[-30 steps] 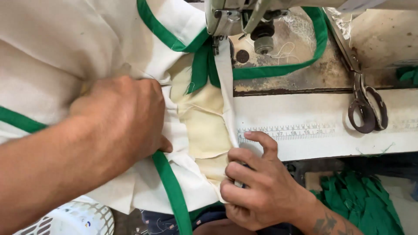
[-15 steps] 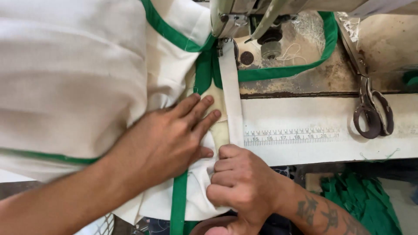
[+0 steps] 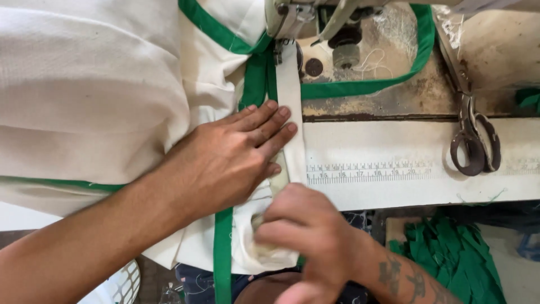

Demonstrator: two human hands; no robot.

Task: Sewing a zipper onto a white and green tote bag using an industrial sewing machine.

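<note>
Cream fabric strip (image 3: 289, 107): long axis ran from the sewing machine foot (image 3: 279, 49) toward the person. Left hand (image 3: 236, 155) lay flat, released, beside it; right hand (image 3: 301, 228) pinched its near end, lower on the worktop (image 3: 394, 191).

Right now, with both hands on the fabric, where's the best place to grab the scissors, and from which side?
Take the scissors by the finger loops, coming from the near table edge. They lie flat, loops toward the person, blades pointing away toward the machine; the loops look clear of the green binding.
</note>
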